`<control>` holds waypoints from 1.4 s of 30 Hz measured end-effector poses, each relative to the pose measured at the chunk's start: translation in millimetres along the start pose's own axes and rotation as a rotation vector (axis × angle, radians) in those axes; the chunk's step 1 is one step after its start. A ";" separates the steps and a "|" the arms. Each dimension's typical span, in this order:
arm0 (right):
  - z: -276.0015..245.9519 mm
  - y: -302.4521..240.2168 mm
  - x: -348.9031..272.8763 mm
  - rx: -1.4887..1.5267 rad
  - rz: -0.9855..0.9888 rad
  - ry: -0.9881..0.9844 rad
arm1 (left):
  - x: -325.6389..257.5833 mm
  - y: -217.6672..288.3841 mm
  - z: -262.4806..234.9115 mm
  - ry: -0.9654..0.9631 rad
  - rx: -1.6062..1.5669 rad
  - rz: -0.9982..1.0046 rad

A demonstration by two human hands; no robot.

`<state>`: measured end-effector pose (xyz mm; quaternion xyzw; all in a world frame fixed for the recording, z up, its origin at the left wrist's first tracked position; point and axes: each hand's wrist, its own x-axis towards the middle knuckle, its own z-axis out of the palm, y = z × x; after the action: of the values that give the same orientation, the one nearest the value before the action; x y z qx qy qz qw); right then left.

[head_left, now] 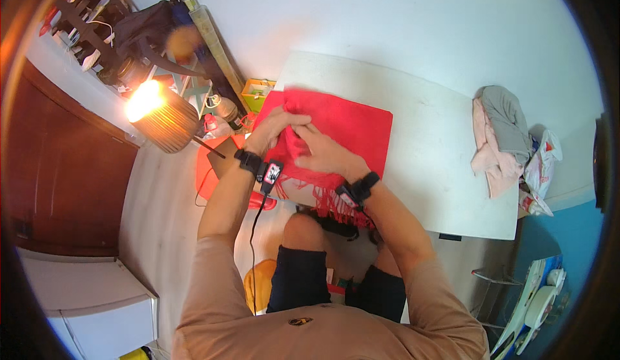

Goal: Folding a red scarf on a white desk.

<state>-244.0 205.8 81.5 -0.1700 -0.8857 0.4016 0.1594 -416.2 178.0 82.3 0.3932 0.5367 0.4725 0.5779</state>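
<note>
A bright red scarf (355, 131) with a long fringe lies on the white table, its fringe hanging over the near edge. Along its left side the cloth is bunched into a raised fold. My left hand (274, 129) is curled on that fold, its fingers reaching right toward my other hand. Just to the right, my right hand (326, 152) grips the same fold, with red cloth between thumb and fingers. The hands nearly meet, and some fingertips are hidden or slightly blurred. Each wrist wears a black strap with a small device.
The white table (445, 160) extends right to folded grey and pink clothes (500, 124) and a plastic bag (541, 166). A lit lamp (165, 116) stands at left, near bottles (216, 126) and a yellow box (257, 92). A cable (253, 250) hangs from my left wrist.
</note>
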 end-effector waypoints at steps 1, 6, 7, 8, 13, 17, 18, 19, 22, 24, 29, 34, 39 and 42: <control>6.3 4.2 -5.0 0.036 -0.037 0.019 | 2.9 -15.0 -10.5 0.040 0.026 -0.023; 9.6 20.9 -44.8 -0.061 0.088 0.022 | 20.4 -71.8 -47.2 0.202 -0.121 -0.176; 7.7 21.6 -52.6 -0.052 0.061 0.017 | 21.0 -73.9 -50.9 0.269 -0.108 -0.226; 5.7 21.6 -59.7 -0.141 0.045 0.042 | 20.6 -72.0 -52.9 0.235 -0.188 -0.149; 4.7 13.6 -83.2 -0.271 -0.004 0.082 | 9.0 -24.0 -44.8 0.260 -0.158 -0.227; 13.7 11.5 -95.7 -0.329 -0.039 0.094 | -7.2 -4.3 -52.5 0.168 -0.216 -0.113; 16.7 12.0 -97.6 -0.372 -0.016 0.087 | -10.7 -5.3 -59.3 0.121 -0.209 -0.112; 20.0 12.7 -98.3 -0.356 -0.068 0.098 | -14.3 -10.6 -63.6 0.144 -0.208 -0.101; 26.9 16.1 -98.0 -0.428 -0.073 0.126 | -19.6 -29.9 -73.6 0.232 -0.161 -0.211; 28.0 17.7 -97.0 -0.451 -0.039 0.125 | -17.5 -37.9 -74.0 0.162 -0.392 -0.183; 23.7 17.8 -97.8 -0.386 -0.063 0.102 | -11.3 -31.7 -60.9 0.291 0.037 -0.176; 16.4 18.5 -101.1 -0.375 -0.067 0.093 | -9.9 -17.9 -63.6 0.229 0.133 0.006; 17.3 17.9 -105.0 -0.459 -0.073 0.073 | -23.1 -18.1 -85.3 0.288 0.036 0.012; 20.2 18.3 -104.9 -0.462 -0.099 0.100 | -28.9 -21.1 -85.3 0.347 0.066 -0.055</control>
<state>-155.8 158.8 39.5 -0.1778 -0.9523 0.1708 0.1796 -497.6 140.4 59.4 0.3098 0.6541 0.4995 0.4761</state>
